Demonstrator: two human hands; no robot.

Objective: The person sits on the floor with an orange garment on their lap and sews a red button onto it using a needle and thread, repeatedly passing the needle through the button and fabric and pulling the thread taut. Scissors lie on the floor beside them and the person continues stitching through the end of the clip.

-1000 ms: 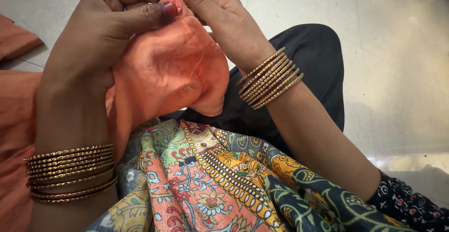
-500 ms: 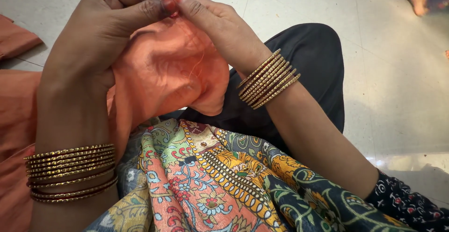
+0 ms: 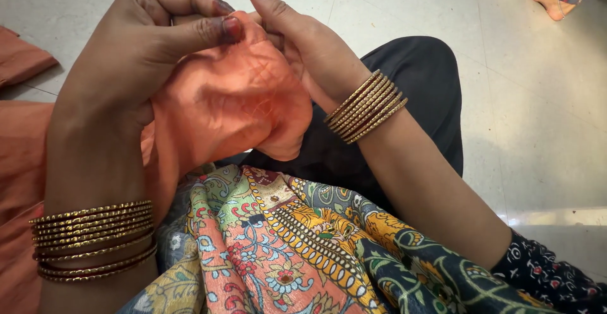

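Note:
My left hand (image 3: 136,55) pinches the top fold of an orange cloth (image 3: 234,108) between thumb and forefinger. My right hand (image 3: 297,42) grips the same fold from the right side, thumb raised, fingers tucked behind the cloth. A thin orange thread lies across the cloth; any needle is hidden. Both wrists wear stacks of gold bangles (image 3: 365,106). The cloth hangs down over my lap and trails off to the left.
A multicoloured patterned fabric (image 3: 297,244) covers my lap, with a black-clad knee (image 3: 417,86) beyond it. The floor is pale tile (image 3: 544,118). Another person's bare foot (image 3: 549,1) shows at the top right. More orange cloth (image 3: 22,58) lies at the far left.
My right thumb has lifted away from the left thumb and now points up. The view tilted slightly, and the other person's foot has shifted at the top right.

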